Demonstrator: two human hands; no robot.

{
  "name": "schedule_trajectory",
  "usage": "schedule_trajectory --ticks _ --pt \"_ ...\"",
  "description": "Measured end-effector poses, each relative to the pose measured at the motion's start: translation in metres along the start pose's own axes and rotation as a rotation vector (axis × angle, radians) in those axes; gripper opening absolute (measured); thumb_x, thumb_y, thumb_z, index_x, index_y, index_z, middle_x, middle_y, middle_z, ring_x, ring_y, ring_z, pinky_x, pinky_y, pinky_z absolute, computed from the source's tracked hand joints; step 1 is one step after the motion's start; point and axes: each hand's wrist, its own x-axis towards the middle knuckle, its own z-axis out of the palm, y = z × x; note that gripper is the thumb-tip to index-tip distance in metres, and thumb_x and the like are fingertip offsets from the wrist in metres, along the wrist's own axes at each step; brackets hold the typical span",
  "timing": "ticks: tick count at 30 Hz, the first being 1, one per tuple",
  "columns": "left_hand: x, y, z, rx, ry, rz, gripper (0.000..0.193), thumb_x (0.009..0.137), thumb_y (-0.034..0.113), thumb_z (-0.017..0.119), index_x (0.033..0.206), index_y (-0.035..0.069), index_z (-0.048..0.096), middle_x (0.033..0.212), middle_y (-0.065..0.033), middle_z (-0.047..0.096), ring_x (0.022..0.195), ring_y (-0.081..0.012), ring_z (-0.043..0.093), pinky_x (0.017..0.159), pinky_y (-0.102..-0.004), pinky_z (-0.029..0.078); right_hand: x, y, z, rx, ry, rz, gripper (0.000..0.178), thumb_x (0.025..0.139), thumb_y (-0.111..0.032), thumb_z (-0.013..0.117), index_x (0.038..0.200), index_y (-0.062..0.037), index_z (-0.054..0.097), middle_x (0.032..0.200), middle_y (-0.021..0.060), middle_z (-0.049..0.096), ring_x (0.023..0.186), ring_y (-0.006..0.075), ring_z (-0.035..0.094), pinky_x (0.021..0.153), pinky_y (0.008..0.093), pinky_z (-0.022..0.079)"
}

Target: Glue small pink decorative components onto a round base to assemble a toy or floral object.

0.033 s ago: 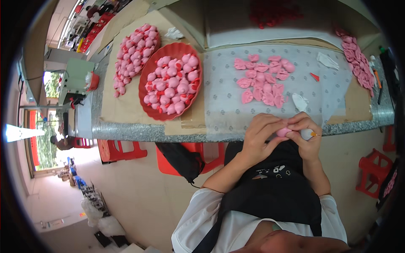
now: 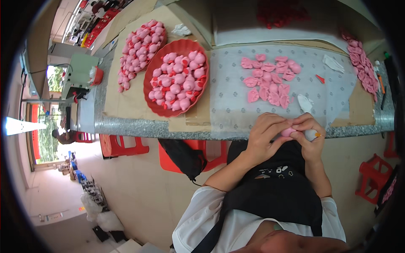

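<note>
My left hand (image 2: 268, 135) pinches a small pink rounded piece (image 2: 288, 132) just over the front edge of the table. From the other side, the fingers of my right hand (image 2: 311, 139) press on the same piece. A small whitish bottle with a yellow-orange tip (image 2: 312, 135) is tucked in my right palm. Beyond my hands, several pink ruffled pieces (image 2: 263, 86) lie in a cluster on a patterned white sheet (image 2: 228, 101). Beside them are a crumpled white tissue (image 2: 304, 103) and a small red piece (image 2: 320, 79). My fingers partly hide the held piece.
A red scalloped bowl (image 2: 152, 107) of pink balls with red parts stands left, near another pink heap (image 2: 141, 46). More pink pieces (image 2: 360, 63) lie at the far right, by an orange-handled tool (image 2: 381, 84). Red stools (image 2: 373, 179) stand below the stone table edge (image 2: 156, 130).
The whole view has shifted slightly, so the table's things appear a little further right. Both hands keep their hold on the pink piece.
</note>
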Motion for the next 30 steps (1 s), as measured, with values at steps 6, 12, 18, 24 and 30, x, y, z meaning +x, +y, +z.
schedule_trajectory --ticks 6,12,18,24,30 --pt "-0.005 -0.001 -0.005 -0.091 0.023 -0.132 0.034 0.064 0.006 0.064 0.095 -0.001 0.05 0.089 -0.0112 0.054 0.081 -0.0241 0.051 0.074 -0.0318 0.039 0.011 -0.009 0.005 0.034 -0.036 0.209 0.019 0.063 0.002 0.064 0.08 0.001 0.056 0.085 0.01 0.054 0.076 0.013 0.051 0.07 0.0228 0.039" --pt "0.024 -0.042 -0.091 0.124 0.303 -0.236 0.025 0.072 0.004 0.057 0.094 -0.002 0.047 0.09 -0.0115 0.053 0.083 -0.02 0.051 0.075 -0.028 0.039 0.066 -0.027 -0.031 -0.456 -0.1 0.12 0.02 0.064 -0.001 0.059 0.084 0.0011 0.056 0.088 0.0055 0.056 0.072 0.0101 0.05 0.071 0.0215 0.038" --pt "0.059 -0.068 -0.169 0.799 0.152 -0.144 0.028 0.068 0.005 0.06 0.095 0.006 0.054 0.089 -0.0083 0.052 0.083 -0.0207 0.049 0.076 -0.0301 0.037 0.168 0.007 -0.073 -0.943 -0.12 -0.072 0.021 0.069 -0.01 0.059 0.088 -0.0012 0.054 0.084 0.0084 0.058 0.08 0.0191 0.055 0.074 0.0262 0.039" --pt "0.057 -0.088 -0.18 1.033 0.002 -0.203 0.035 0.071 0.01 0.056 0.106 0.014 0.053 0.098 -0.0096 0.05 0.091 -0.0242 0.045 0.081 -0.0352 0.032 0.246 0.061 -0.06 -1.194 0.046 -0.05 0.031 0.067 -0.015 0.061 0.096 -0.0084 0.055 0.087 0.0103 0.057 0.085 0.0302 0.052 0.077 0.0324 0.04" --pt "0.061 -0.047 -0.113 0.63 -0.057 -0.194 0.017 0.071 0.008 0.057 0.087 0.004 0.055 0.072 -0.0102 0.056 0.067 -0.0251 0.052 0.062 -0.0324 0.039 0.27 0.092 -0.069 -1.348 0.033 -0.4 0.031 0.063 -0.014 0.062 0.093 -0.0094 0.055 0.091 0.0131 0.055 0.086 0.0304 0.051 0.076 0.0364 0.04"
